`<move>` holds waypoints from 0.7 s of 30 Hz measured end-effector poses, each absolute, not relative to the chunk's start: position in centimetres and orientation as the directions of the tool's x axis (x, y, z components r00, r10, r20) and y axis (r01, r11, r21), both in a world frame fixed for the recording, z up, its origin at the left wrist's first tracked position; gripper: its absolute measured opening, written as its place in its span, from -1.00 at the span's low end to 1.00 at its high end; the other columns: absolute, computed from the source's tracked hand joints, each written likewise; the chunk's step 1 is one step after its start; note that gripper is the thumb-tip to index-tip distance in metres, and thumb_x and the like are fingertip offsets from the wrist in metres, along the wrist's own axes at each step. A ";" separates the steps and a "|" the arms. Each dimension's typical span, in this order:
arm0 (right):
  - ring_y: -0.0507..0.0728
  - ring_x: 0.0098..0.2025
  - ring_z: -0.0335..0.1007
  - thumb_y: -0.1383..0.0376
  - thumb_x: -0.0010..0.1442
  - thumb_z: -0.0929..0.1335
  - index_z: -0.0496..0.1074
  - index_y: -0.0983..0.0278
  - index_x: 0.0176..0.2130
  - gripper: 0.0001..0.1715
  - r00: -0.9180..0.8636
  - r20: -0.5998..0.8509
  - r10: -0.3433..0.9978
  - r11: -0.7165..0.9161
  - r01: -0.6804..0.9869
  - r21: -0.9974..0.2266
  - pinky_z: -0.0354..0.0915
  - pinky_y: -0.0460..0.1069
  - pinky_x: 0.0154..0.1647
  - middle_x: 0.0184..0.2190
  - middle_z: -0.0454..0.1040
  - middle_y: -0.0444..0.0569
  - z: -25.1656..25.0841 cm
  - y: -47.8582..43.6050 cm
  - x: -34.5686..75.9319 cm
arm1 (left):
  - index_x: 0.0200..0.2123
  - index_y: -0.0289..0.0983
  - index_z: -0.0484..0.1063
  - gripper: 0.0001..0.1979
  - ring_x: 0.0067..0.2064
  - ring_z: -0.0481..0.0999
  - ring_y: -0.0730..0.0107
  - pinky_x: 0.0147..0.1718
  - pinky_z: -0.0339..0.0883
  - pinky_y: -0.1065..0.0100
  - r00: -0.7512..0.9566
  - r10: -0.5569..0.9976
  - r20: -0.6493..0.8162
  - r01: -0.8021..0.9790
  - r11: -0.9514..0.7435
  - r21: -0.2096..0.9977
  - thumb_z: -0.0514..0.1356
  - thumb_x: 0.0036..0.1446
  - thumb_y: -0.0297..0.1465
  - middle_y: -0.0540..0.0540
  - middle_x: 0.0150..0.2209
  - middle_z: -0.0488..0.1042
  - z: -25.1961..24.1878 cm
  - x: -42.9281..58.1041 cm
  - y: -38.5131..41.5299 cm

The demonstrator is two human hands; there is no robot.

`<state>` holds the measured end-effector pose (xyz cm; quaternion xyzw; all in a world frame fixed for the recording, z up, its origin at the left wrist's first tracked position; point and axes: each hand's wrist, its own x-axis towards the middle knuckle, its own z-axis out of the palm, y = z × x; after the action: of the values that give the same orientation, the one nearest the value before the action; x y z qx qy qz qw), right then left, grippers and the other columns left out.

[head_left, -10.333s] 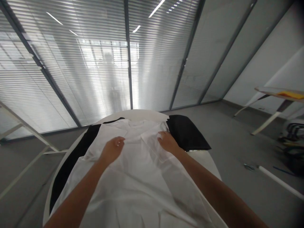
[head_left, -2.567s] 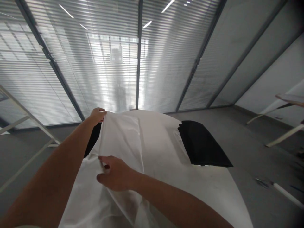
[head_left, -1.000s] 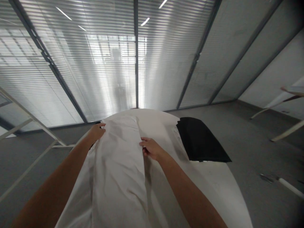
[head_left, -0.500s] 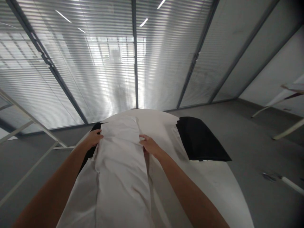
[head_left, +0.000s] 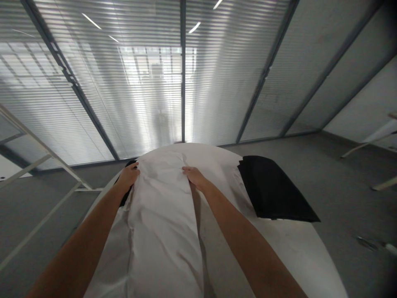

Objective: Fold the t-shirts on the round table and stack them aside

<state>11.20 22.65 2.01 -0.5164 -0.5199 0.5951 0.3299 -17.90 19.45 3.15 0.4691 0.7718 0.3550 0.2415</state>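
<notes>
A long piece of white fabric (head_left: pixel 164 219) runs lengthwise over the white table (head_left: pixel 291 244), with wrinkles and a fold down its left side. My left hand (head_left: pixel 129 176) pinches its left edge near the far end. At the opposite edge, my right hand (head_left: pixel 194 177) has its thumb and fingers closed on the fabric. Part of a black item (head_left: pixel 124 199) shows beneath and behind my left hand. Black folded material (head_left: pixel 274 188) lies on the right side of the table.
A pale metal frame (head_left: pixel 51 153) stands at the left. Beyond the table is a glass partition with blinds (head_left: pixel 149 99). Pale furniture legs (head_left: pixel 384 184) and a small object (head_left: pixel 367 243) on the floor show at the right.
The view has shifted slightly, moving the scene right. My right hand has moved a little toward the fabric's far end, and its fingers have closed more on the edge.
</notes>
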 end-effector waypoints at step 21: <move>-0.09 -0.68 0.18 0.58 0.05 0.22 0.23 0.42 0.27 -0.22 -0.021 -0.035 0.999 -0.031 0.169 -0.985 0.14 -0.16 -0.68 -0.32 0.56 0.03 8.9 25.3 22.2 | 0.28 -0.35 0.21 -0.33 -0.12 0.58 0.32 -0.13 0.48 0.31 -0.298 0.955 -0.009 0.063 0.029 0.998 0.14 0.04 -0.58 -0.25 0.15 0.42 7.8 -5.7 25.4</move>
<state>22.21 25.34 8.90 -0.5429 -0.5380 0.4700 0.4416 -5.70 25.35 7.76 0.4306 0.5906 0.5479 0.4069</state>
